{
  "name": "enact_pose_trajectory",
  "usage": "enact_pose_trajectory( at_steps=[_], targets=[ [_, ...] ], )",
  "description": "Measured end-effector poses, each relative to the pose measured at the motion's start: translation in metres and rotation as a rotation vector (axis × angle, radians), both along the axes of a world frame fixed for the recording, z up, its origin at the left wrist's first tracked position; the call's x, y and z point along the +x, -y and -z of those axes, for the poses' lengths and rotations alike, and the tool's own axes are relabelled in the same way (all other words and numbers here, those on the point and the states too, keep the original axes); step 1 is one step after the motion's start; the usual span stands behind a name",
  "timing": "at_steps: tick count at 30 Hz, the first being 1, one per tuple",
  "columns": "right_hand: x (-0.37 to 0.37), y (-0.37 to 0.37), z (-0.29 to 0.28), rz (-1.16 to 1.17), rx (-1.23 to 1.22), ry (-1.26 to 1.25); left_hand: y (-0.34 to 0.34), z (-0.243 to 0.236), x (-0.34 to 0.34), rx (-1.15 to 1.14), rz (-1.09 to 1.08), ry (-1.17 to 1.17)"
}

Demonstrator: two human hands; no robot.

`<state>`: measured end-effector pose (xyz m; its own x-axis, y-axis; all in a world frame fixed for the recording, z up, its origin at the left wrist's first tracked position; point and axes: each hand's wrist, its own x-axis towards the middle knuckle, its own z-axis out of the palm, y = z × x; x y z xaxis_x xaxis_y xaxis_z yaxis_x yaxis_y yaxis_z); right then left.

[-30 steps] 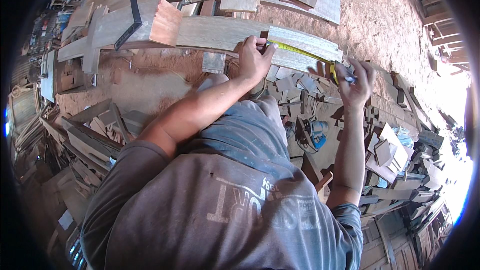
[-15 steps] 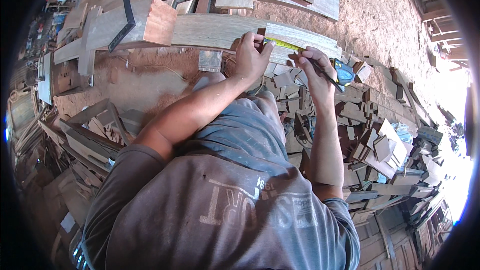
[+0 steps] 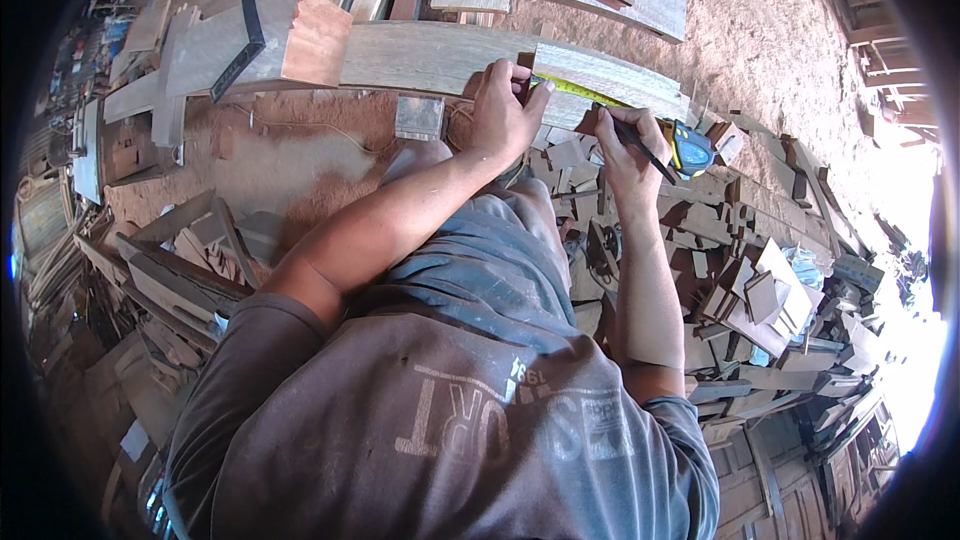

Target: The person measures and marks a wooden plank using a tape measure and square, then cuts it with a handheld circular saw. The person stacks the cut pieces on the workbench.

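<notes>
Board (image 3: 620, 76) is pale, weathered grey-brown wood with straight grain and a squared edge, at the right end of a longer plank (image 3: 430, 56). To their left I've got a reddish, rough-faced block (image 3: 318, 38) and a flat black angle piece (image 3: 253, 15). Jagged, flat offcuts (image 3: 765, 298) heaped lower right; ground (image 3: 745, 40) is reddish and dusty.

Tape measure (image 3: 580, 90): thin yellow blade with dark marks, drawn out along the board between both hands. Rounded blue case (image 3: 692, 150) with yellow trim, just beside the right hand's outer side; can't tell if that hand touches it.

Left hand (image 3: 514, 110): fingers bent, thumb and fingertips pinching the blade's left end. Right hand (image 3: 632, 152): narrow grip on a slim dark stick (image 3: 648, 148), its upper end near the blade.
</notes>
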<state>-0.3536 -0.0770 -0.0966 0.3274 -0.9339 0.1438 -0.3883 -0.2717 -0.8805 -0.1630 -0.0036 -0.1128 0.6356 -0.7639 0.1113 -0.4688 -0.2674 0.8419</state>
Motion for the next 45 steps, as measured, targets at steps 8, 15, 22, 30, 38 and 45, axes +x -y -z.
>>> enact_pose_trajectory(
  at_steps=[8,15,22,30,38,45],
  targets=[
    [0.001,-0.002,-0.003,0.009,-0.003,-0.019,-0.001,0.001,0.000,-0.008,-0.001,-0.004],
    [0.001,0.000,-0.001,0.002,-0.048,-0.036,0.000,0.001,0.002,-0.009,0.009,0.004],
    [0.001,0.000,-0.006,-0.005,-0.026,-0.065,-0.002,-0.003,0.003,0.046,0.049,-0.062],
    [0.000,0.000,-0.005,0.004,0.001,-0.055,-0.001,-0.004,0.001,0.031,0.017,-0.016],
    [-0.019,0.002,-0.012,0.089,-0.105,0.090,0.001,-0.003,0.004,0.019,0.059,-0.084],
    [-0.081,0.034,-0.067,-0.186,-0.411,-0.673,0.001,0.000,0.008,0.015,0.087,-0.048]
  ],
)
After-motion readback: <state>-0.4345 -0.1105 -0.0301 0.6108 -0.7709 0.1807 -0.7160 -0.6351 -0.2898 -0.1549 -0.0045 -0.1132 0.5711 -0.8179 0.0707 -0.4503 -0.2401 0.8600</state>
